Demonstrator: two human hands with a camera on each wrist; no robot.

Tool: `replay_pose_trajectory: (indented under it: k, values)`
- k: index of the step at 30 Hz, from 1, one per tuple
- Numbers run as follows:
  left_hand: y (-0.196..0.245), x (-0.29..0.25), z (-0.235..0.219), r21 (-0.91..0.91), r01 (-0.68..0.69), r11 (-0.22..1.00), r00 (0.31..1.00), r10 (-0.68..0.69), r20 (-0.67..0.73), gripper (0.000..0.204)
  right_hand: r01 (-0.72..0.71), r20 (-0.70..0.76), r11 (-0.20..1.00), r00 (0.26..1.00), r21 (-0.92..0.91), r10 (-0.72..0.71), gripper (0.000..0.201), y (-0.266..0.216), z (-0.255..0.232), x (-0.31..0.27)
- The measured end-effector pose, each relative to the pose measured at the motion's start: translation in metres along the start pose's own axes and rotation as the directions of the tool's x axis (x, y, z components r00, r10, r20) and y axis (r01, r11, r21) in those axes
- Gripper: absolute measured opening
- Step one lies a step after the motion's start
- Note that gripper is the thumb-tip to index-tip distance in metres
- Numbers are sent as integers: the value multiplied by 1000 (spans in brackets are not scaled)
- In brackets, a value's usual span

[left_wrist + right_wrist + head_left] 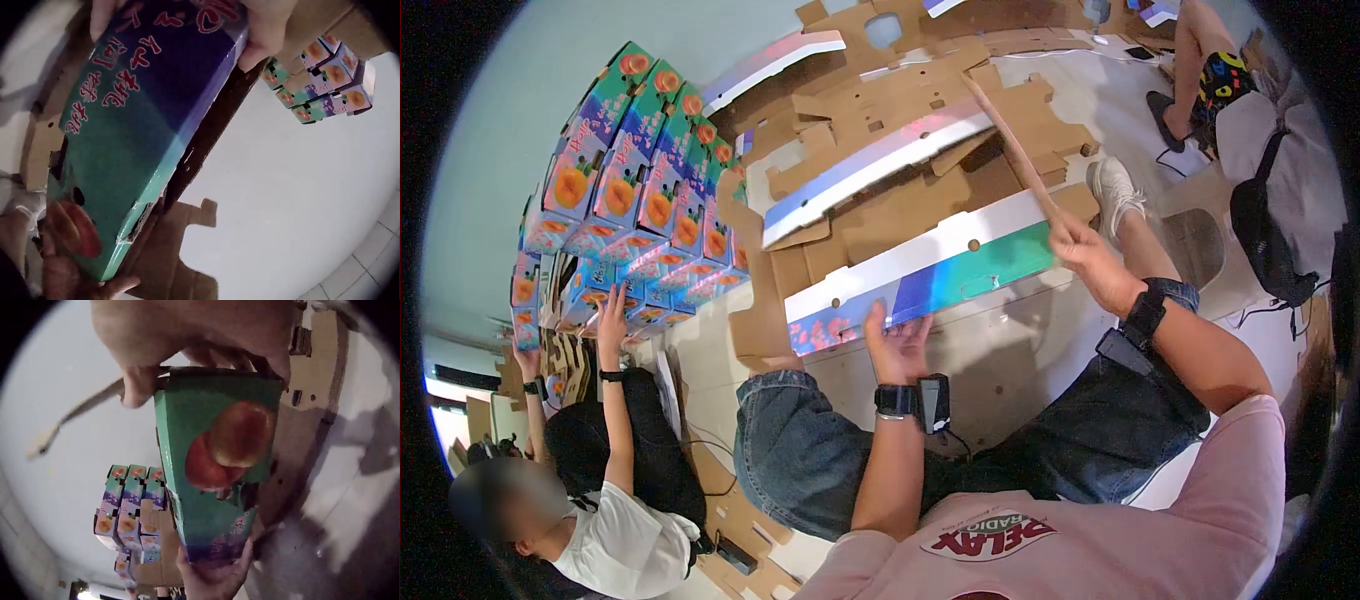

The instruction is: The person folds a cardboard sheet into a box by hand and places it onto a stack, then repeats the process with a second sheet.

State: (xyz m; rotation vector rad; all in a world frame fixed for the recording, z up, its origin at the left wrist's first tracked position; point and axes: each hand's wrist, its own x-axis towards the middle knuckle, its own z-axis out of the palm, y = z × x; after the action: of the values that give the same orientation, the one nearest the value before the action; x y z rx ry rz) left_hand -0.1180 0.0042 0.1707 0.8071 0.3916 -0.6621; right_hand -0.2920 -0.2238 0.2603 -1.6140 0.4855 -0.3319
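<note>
A partly folded cardboard box, green, blue and pink with peach prints, lies across both hands above the lap. The left hand grips its pink end from below, thumb on the near face. At the green end, the right hand pinches the edge, and a long brown flap stands up beside it. In the left wrist view, the left fingers curl round both sides of the box. The right wrist view shows the right hand over the green end of the box, thumb at its corner.
Flat cardboard sheets lie on the floor ahead. Finished boxes are stacked at the left, where another person reaches toward them. A further person's leg and a dark bag are at the right.
</note>
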Motion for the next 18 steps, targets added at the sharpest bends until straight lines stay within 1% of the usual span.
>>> replay_pose_trajectory:
  k: [1, 2, 3, 4, 5, 6, 7, 9, 10, 11, 12, 13, 14, 16, 17, 18]
  values:
    - [1, 0, 0, -4, -32, 999, 999, 32, -3, 50, -108, -84, 978, 989, 180, 124, 72, 0, 3, 0]
    - [2, 1, -1, -3, -32, 999, 999, 32, -3, 50, -193, -143, 912, 955, 361, 259, 63, 1, 5, 1]
    - [4, 4, -4, -4, -20, 1000, 1000, 20, 0, 51, -192, -143, 912, 955, 362, 258, 63, 3, 3, 3]
    - [4, 7, -7, -5, -9, 1000, 1000, 9, 2, 52, -226, -71, 813, 948, 537, 310, 62, 8, -5, 5]
    - [7, 11, -13, -5, -9, 1000, 1000, 9, 2, 52, -259, 10, 679, 938, 687, 348, 62, 14, -14, 8]
    - [10, 12, -19, -45, 36, 998, 999, -34, 40, 51, -232, 25, 628, 947, 743, 320, 69, 15, -18, 14]
    - [11, 12, -23, -84, 81, 993, 994, -75, 78, 51, -234, 26, 628, 947, 743, 322, 69, 16, -19, 13]
    - [8, 10, -20, -117, 87, 989, 994, -79, 77, 48, -208, -35, 565, 921, 798, 388, 70, 9, -19, 14]
    - [7, 6, -20, -147, 95, 985, 994, -86, 70, 46, -272, -2, 583, 905, 766, 424, 76, 19, -27, 15]
    - [6, 9, -24, -149, 97, 984, 994, -87, 67, 46, -275, -1, 583, 904, 765, 427, 76, 33, -40, 15]
    - [4, 16, -28, -101, 41, 994, 999, -38, 30, 49, -486, 141, 559, 825, 672, 548, 80, 48, -55, 17]
    - [4, 19, -29, -51, -13, 999, 1000, 12, -4, 53, -671, 259, 503, 705, 546, 660, 84, 61, -69, 16]
    - [5, 21, -32, -52, -13, 999, 1000, 13, -4, 53, -671, 259, 503, 705, 545, 660, 84, 74, -79, 16]
    - [9, 20, -35, 11, -75, 997, 997, 75, -29, 54, -697, 91, 586, 672, 413, 735, 90, 92, -90, 17]
    - [12, 19, -36, 12, -79, 997, 996, 80, -34, 54, -699, 97, 585, 672, 412, 735, 90, 96, -93, 17]
    - [15, 16, -35, 32, -95, 995, 995, 96, -22, 55, -658, -54, 628, 672, 415, 739, 87, 92, -92, 17]
